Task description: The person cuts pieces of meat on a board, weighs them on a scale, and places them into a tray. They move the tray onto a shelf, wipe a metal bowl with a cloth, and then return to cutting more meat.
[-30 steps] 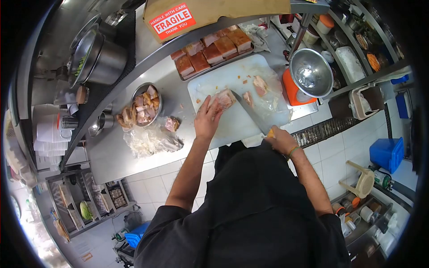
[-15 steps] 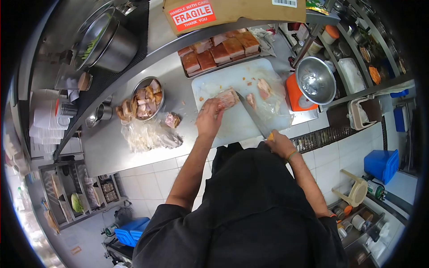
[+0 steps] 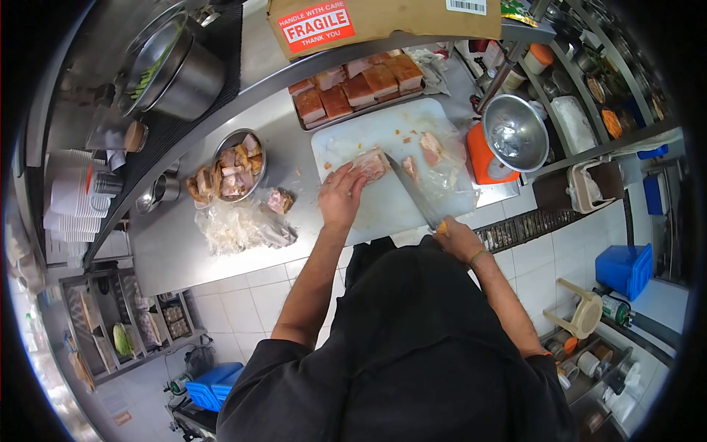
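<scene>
My left hand point(image 3: 340, 194) is closed over the left end of a slab of pork point(image 3: 371, 164), holding it against the white cutting board point(image 3: 372, 212). In my right hand point(image 3: 458, 240) is the handle of a long kitchen knife point(image 3: 414, 193). Its blade slants up and left, with the tip right at the slab's right end. Beside the blade on the right lie a small cut strip point(image 3: 410, 169) and a paler meat chunk point(image 3: 431, 147). A crumpled clear plastic bag point(image 3: 444, 180) rests on the board's right side.
Behind the board sits a tray of brown-skinned pork blocks point(image 3: 359, 88). Left are a steel bowl of meat chunks point(image 3: 240, 166), a loose chunk point(image 3: 279, 200) and plastic bags point(image 3: 247, 225). An orange scale point(image 3: 484, 156) carrying a metal bowl point(image 3: 515, 132) stands right. A shelf with a cardboard box point(image 3: 398, 18) overhangs the back.
The view has shifted slightly. My left hand stays on the pork slab and the knife keeps nearly the same place at its right end.
</scene>
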A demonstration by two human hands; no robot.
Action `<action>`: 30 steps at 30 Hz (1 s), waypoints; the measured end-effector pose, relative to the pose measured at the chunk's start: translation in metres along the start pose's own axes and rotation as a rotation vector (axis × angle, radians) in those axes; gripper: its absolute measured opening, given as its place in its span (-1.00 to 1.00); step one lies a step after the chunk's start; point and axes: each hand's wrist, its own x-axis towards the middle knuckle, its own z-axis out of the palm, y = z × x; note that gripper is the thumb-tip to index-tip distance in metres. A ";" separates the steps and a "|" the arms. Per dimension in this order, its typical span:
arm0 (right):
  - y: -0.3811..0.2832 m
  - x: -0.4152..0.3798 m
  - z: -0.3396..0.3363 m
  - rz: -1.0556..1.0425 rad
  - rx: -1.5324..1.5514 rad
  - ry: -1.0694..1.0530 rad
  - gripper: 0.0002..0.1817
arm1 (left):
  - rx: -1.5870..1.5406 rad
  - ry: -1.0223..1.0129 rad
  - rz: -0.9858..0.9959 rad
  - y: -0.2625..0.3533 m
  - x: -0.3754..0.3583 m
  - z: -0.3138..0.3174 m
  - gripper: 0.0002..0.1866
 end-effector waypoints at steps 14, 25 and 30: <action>-0.006 -0.002 0.001 0.037 0.019 -0.001 -0.53 | 0.144 -0.084 0.037 0.006 0.009 0.002 -0.88; -0.005 0.001 0.001 0.008 0.022 0.011 -0.54 | 0.132 -0.369 -0.146 0.020 -0.018 0.002 -0.80; 0.001 0.001 0.006 0.002 0.040 0.020 -0.54 | 0.192 -0.263 -0.032 0.033 -0.017 0.000 -0.73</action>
